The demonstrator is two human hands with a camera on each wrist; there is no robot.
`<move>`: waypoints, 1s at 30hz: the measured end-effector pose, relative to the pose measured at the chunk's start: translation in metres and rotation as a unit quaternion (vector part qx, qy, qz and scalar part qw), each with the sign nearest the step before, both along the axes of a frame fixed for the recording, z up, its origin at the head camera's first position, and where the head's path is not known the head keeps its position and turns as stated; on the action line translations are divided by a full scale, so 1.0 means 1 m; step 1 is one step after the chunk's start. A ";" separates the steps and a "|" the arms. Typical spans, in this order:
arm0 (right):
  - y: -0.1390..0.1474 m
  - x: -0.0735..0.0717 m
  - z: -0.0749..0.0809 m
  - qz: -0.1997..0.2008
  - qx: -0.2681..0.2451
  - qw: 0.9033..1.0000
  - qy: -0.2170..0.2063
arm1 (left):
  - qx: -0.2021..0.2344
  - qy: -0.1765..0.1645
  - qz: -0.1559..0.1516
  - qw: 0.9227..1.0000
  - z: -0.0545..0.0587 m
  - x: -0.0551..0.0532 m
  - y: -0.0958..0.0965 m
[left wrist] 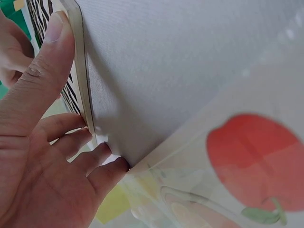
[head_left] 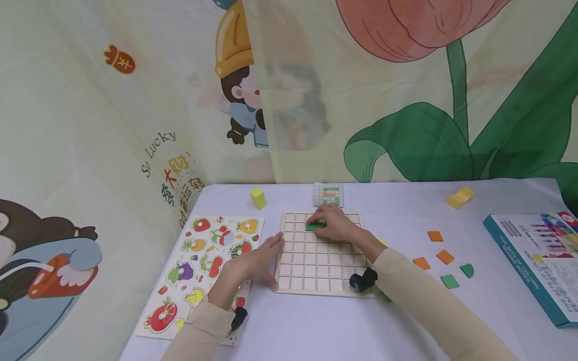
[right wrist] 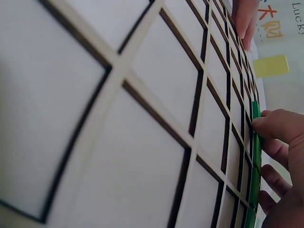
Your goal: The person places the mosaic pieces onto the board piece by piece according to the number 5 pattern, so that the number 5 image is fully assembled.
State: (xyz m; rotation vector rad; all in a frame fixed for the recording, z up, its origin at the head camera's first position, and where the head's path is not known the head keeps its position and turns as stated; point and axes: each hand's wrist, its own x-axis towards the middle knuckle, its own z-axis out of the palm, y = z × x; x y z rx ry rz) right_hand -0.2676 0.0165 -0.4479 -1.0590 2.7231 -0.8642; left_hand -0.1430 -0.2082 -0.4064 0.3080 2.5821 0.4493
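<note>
A wooden grid board (head_left: 298,283) with square cells lies on the white-covered table. My left hand (head_left: 258,261) rests along its left edge, fingers spread, thumb near the front corner. The left wrist view shows that thumb against the board's edge (left wrist: 84,80), fingers stretched along it. Over the back rows, my right hand (head_left: 337,225) pinches a green tile (head_left: 321,224). Another green tile (head_left: 310,227) is beside it at the fingertips. From the right wrist, green pieces (right wrist: 256,156) show in a line under the thumb and fingers; their exact seating is hidden.
A patterned card (head_left: 328,190) lies behind the board, a yellow block (head_left: 259,198) back left. Left is a fruit-picture board (head_left: 180,293). Orange tiles (head_left: 435,236), green tiles (head_left: 449,281) and yellow pieces (head_left: 459,197) lie right, before a teal-edged box (head_left: 533,281).
</note>
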 end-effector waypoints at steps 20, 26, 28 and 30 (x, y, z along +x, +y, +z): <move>0.004 0.003 -0.001 -0.049 -0.002 0.999 0.016 | -0.004 -0.002 0.003 1.000 0.002 -0.001 0.002; 0.000 0.007 0.002 -0.067 0.009 0.998 0.010 | -0.002 -0.006 0.009 1.000 0.003 0.000 0.003; 0.000 0.008 0.004 -0.068 0.015 0.998 0.009 | -0.001 -0.007 0.009 1.000 0.002 0.000 0.003; 0.001 0.009 0.006 -0.070 0.021 0.997 0.013 | -0.001 -0.005 0.009 1.000 0.003 0.001 0.003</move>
